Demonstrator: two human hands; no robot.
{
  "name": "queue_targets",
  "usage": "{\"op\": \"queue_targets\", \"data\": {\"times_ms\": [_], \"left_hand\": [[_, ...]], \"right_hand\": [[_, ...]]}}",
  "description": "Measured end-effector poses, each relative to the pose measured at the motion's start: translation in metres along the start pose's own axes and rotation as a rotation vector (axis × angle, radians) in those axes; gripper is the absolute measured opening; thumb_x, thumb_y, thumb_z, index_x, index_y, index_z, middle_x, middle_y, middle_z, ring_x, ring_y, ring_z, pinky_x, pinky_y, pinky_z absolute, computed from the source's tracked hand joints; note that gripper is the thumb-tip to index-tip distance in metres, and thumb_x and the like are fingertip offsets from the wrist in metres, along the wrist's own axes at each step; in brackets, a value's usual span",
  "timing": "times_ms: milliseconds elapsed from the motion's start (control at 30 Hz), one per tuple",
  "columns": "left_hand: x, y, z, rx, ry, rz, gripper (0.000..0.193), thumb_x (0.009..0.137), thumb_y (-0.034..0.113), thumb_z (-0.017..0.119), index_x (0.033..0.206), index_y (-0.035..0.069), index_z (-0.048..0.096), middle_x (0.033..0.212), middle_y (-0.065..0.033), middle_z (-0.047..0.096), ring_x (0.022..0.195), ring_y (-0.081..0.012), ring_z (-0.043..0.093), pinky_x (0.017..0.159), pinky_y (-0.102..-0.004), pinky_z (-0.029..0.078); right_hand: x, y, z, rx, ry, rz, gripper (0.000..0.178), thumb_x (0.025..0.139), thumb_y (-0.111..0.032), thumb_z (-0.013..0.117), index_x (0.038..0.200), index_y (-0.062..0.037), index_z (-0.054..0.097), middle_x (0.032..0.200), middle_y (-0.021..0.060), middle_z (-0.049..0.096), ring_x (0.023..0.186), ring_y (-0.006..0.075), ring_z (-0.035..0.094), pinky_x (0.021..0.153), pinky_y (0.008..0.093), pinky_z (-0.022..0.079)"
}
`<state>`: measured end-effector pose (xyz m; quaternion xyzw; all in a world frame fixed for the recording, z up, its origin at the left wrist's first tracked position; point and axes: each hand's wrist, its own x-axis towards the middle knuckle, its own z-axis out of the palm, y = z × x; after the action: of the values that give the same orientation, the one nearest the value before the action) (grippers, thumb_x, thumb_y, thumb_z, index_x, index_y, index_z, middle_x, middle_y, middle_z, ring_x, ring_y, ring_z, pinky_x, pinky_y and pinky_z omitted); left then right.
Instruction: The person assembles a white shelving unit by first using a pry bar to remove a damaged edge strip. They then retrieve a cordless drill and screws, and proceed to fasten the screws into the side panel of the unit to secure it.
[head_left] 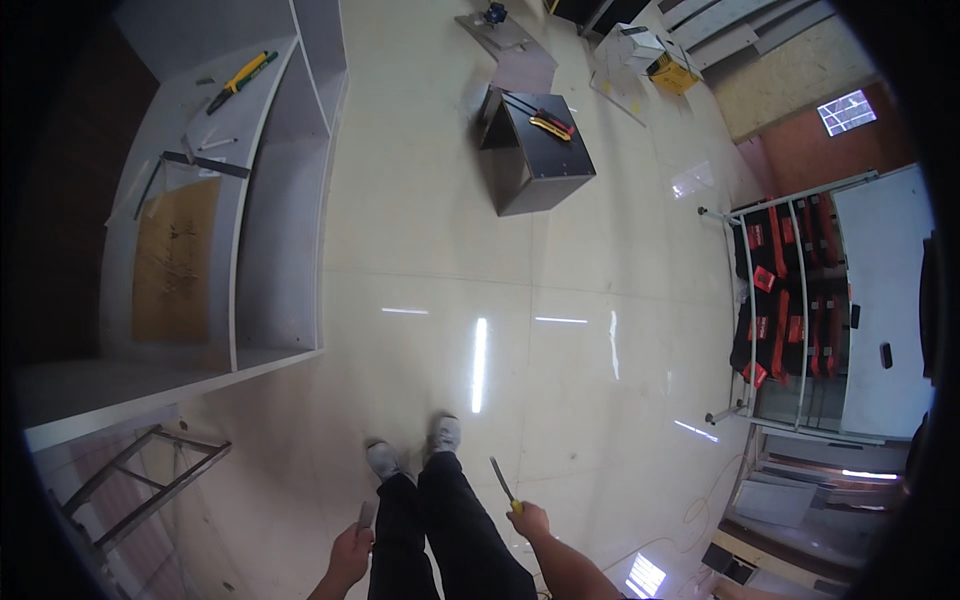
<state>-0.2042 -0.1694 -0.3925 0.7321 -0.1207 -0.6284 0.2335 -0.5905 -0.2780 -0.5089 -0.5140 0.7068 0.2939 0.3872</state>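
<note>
My left hand, low in the head view beside my left leg, is closed round a short flat grey piece that sticks up past the fingers. Its kind does not show. In my right hand, on the other side of my legs, is a slim file-like tool. Its yellow handle is gripped near the fingers, and the long narrow metal part points up and away. Both hands are held apart above the floor, touching no other object.
A grey cabinet on the left bears pliers and a cardboard sheet. Ahead stands a small dark stool with tools on top. A metal ladder is at lower left, a wheeled rack at right, a cable on the floor.
</note>
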Motion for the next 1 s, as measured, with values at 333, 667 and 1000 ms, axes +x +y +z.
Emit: {"op": "queue_targets", "data": {"times_ms": [333,667,1000], "left_hand": [[0.01,-0.023,-0.01,0.468,0.155,-0.019,0.033,0.094,0.032,0.046,0.083,0.004,0.06,0.069,-0.01,0.06,0.067,-0.0243,0.059,0.064,-0.0388,0.045],[0.053,-0.076,-0.012,0.67,-0.022,-0.241,0.047,0.095,0.04,0.04,0.082,0.002,0.065,0.081,-0.0211,0.065,0.083,-0.0387,0.062,0.076,-0.0475,0.047],[0.185,0.007,-0.022,0.564,0.146,-0.315,0.046,0.096,0.036,0.041,0.077,0.001,0.062,0.075,-0.0194,0.064,0.077,-0.0375,0.062,0.071,-0.047,0.048]], "right_hand": [[0.032,-0.033,-0.09,-0.175,-0.137,0.099,0.033,0.082,-0.023,0.056,0.114,-0.0215,0.063,0.118,0.0072,0.061,0.113,0.0264,0.058,0.097,0.0527,0.039],[0.16,-0.139,-0.295,-0.014,0.306,0.005,0.027,0.077,-0.03,0.059,0.094,-0.0105,0.067,0.09,0.0141,0.068,0.086,0.0326,0.065,0.076,0.0482,0.05],[0.414,-0.352,-0.559,-0.174,0.75,-0.575,0.021,0.085,-0.019,0.058,0.094,0.0002,0.058,0.092,0.0233,0.06,0.084,0.0416,0.059,0.073,0.05,0.049]]}}
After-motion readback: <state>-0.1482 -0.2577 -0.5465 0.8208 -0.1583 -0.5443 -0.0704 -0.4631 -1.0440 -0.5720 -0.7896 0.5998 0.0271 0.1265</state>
